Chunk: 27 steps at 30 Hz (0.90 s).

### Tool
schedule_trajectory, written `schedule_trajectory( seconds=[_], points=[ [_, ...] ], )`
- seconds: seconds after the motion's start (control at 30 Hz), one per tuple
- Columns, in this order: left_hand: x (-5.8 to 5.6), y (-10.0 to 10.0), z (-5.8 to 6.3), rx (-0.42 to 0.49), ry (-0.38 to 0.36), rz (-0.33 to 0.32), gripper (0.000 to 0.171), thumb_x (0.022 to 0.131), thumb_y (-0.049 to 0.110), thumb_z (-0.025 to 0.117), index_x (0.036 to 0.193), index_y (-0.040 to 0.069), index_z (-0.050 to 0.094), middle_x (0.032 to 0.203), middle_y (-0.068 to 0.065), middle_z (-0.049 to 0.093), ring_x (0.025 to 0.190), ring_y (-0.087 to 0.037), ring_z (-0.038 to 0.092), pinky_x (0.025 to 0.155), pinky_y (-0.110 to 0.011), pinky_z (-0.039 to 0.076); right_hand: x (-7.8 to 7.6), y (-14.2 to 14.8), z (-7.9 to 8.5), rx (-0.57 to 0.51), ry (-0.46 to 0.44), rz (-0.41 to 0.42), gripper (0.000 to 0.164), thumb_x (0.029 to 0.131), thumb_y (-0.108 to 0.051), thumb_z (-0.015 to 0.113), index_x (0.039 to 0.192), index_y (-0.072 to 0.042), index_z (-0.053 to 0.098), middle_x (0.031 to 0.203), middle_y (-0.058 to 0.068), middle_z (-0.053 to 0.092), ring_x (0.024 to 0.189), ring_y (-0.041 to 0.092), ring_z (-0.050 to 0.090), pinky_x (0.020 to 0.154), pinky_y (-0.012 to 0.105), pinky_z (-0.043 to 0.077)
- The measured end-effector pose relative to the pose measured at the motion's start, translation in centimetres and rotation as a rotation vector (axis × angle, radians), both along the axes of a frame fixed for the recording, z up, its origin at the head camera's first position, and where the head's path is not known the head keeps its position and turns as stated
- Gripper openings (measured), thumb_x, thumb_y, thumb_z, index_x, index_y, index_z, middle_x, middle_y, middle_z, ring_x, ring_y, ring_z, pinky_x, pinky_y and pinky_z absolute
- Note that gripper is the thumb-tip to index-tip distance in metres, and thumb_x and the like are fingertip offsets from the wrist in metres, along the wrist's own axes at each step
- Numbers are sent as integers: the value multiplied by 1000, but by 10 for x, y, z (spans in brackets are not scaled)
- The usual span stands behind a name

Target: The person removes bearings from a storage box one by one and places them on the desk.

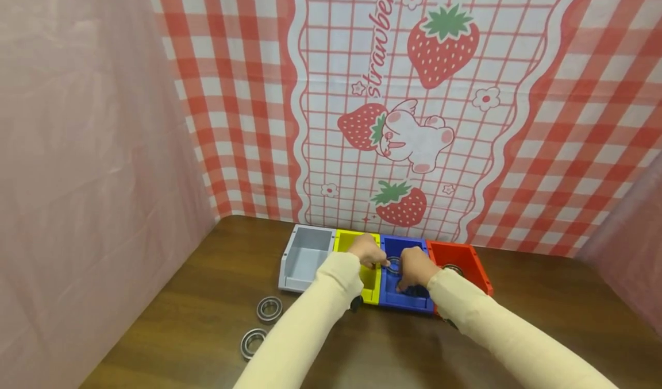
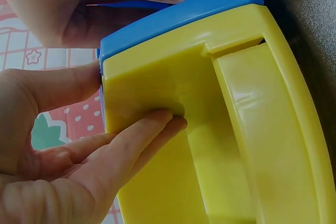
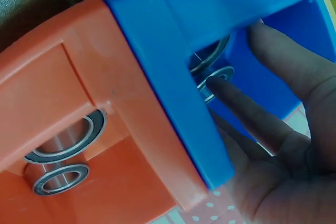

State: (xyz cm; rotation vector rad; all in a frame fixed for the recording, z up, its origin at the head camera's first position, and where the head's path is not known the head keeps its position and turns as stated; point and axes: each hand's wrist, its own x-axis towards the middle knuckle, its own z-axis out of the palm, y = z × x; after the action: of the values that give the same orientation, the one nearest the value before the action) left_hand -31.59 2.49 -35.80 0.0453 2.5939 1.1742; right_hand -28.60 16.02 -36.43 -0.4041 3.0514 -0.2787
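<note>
My left hand (image 1: 368,250) is at the yellow bin (image 2: 157,192). In the left wrist view its fingers press inside the yellow side wall, with the thumb at the wall's rim beside the blue bin, so the wall is pinched between them. My right hand (image 1: 415,267) reaches into the blue bin (image 1: 400,301). Its fingers are fairly straight, the thumb apart. In the right wrist view one fingertip touches or nearly touches a metal ball bearing (image 3: 224,73), and another bearing (image 3: 212,56) sits close by, partly hidden by the bin front. A bearing (image 1: 393,265) shows between the hands.
Beside the blue bin stands a red bin (image 1: 483,274) with two bearings (image 3: 61,179) in it. A grey bin (image 1: 305,262) adjoins the yellow one. On the wooden table lie two more bearings, one farther (image 1: 269,309) and one nearer (image 1: 252,343). A checked strawberry cloth (image 1: 248,90) hangs behind.
</note>
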Motion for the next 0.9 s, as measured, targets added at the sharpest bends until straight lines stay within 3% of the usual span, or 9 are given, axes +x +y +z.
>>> schedule_trajectory(
  seconds=[0.23,0.53,0.73,0.9],
  points=[
    [-1,0,-3,-11,-9,20,41,76,16,81,108,-4,64,112,-15,66,79,-20,66,68,-28,58,-2,-4,-12,52,34,-11,31,53,-10,90,64,0,63,60,6,59,57,18,48,55,33,51],
    [-5,4,-1,42,-11,40,26,74,9,81,89,-4,64,86,-10,60,57,-14,54,63,-27,57,0,-9,-13,53,53,-91,17,59,0,73,71,-1,61,68,11,60,59,22,51,50,36,49],
    [-5,8,-2,45,-14,71,36,73,8,81,101,-5,64,96,-13,63,57,-14,55,62,-27,57,2,-7,-18,60,48,-113,12,64,-2,69,72,-2,60,69,11,61,59,22,54,49,40,50],
    [-2,4,-3,35,-17,78,45,74,9,81,111,-6,62,103,-14,63,58,-14,54,60,-24,54,4,-8,-23,48,94,-86,31,63,-18,83,75,1,61,69,13,64,57,22,56,49,44,52]
  ],
)
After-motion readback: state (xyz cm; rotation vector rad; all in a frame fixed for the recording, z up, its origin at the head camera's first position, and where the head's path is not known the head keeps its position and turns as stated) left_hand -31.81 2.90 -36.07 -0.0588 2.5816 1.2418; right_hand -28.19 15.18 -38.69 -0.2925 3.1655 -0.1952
